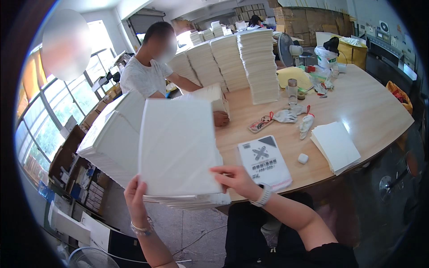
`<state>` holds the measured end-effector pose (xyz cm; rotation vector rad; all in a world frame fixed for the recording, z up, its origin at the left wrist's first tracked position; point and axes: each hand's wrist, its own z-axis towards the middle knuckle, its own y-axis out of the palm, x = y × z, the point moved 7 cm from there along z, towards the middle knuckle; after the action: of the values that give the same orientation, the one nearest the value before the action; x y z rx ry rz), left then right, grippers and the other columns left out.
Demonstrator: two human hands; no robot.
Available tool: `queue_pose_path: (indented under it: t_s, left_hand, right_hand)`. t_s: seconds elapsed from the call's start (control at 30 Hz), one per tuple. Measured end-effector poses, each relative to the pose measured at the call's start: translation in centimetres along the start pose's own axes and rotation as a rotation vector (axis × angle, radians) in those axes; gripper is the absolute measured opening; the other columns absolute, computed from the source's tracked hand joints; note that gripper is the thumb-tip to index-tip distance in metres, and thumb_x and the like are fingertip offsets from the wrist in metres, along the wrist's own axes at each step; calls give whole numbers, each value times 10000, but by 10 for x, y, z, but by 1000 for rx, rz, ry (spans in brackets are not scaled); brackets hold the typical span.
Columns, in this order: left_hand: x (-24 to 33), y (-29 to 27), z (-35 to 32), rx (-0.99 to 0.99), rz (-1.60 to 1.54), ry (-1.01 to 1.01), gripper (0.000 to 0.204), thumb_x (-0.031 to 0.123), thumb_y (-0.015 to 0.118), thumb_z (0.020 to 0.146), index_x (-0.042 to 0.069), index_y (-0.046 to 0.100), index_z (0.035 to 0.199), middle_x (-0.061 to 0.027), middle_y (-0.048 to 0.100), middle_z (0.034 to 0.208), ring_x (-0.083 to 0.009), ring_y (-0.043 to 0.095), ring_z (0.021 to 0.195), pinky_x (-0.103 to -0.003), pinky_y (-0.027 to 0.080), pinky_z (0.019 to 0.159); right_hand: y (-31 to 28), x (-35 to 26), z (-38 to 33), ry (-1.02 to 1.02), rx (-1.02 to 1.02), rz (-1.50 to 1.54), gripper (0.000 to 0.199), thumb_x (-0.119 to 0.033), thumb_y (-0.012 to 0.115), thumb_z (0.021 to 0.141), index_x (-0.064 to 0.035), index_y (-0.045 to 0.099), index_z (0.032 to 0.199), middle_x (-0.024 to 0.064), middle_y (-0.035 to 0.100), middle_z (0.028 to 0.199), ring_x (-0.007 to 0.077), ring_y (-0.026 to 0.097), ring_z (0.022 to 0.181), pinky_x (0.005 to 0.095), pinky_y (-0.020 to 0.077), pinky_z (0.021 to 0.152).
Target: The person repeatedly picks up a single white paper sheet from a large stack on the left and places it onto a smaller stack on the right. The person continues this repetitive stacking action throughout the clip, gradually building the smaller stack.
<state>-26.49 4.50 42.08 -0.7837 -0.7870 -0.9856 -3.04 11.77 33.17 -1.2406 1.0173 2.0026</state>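
Note:
I hold a bundle of white paper sheets (176, 147) upright in front of me, over the near edge of a wooden table (357, 107). My left hand (136, 196) grips its lower left corner from below. My right hand (234, 177) pinches its lower right edge, fingers curled over the sheets. A thicker stack of white sheets (111, 138) lies tilted just behind and to the left of the bundle.
A person in a white shirt (145, 76) works across the table beside tall white paper stacks (259, 62). On the table lie a printed white packet (264, 161), a small paper pile (336, 145), white gloves (295, 117), a bottle (292, 91), a small white eraser-like block (303, 158).

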Motion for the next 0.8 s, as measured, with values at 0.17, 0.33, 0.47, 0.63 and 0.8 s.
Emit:
queue_pose_path:
  t_s: [0.17,0.33,0.47,0.63,0.8]
  left_hand:
    - [-108,-63,-7,125,-17,-133,475,248,410,844,-18,325,1228,-122,350,1242,-197,314,1155,-315,245,956]
    - [-95,-62,-60,601,808,323,482,327,343,855,10,307,1216,-109,324,1249,-253,318,1148,-380,262,932]
    - [-210,-19,-140,598,-98,-250,251,211,402,822,12,416,974,-65,478,725,-146,453,644,-265,392,602]
    - [-243,142,-203,43,-73,-679,331,160,424,841,-2,336,1115,-51,473,698,-116,463,634,-247,420,610]
    - [-202,246,-173,-435,-70,-203,282,61,439,820,-6,368,1084,-78,542,663,-131,533,588,-239,442,570]
  right_hand:
    - [43,-2,36,-269,-90,-421,263,-155,510,825,-2,545,1035,-7,530,638,60,496,548,192,395,478]
    - [-21,24,-21,-197,56,94,257,-184,460,854,-33,523,1051,-13,501,732,47,469,598,175,399,522]
    - [-184,75,-144,100,632,-58,187,-184,500,824,-30,566,907,6,526,704,65,499,596,181,431,533]
    - [-327,13,-291,-73,1366,-145,141,-187,459,826,-80,528,766,9,547,684,61,493,540,186,409,449]
    - [-366,9,-310,155,1372,-58,146,-219,445,833,-87,480,884,27,548,780,119,539,643,256,446,526]
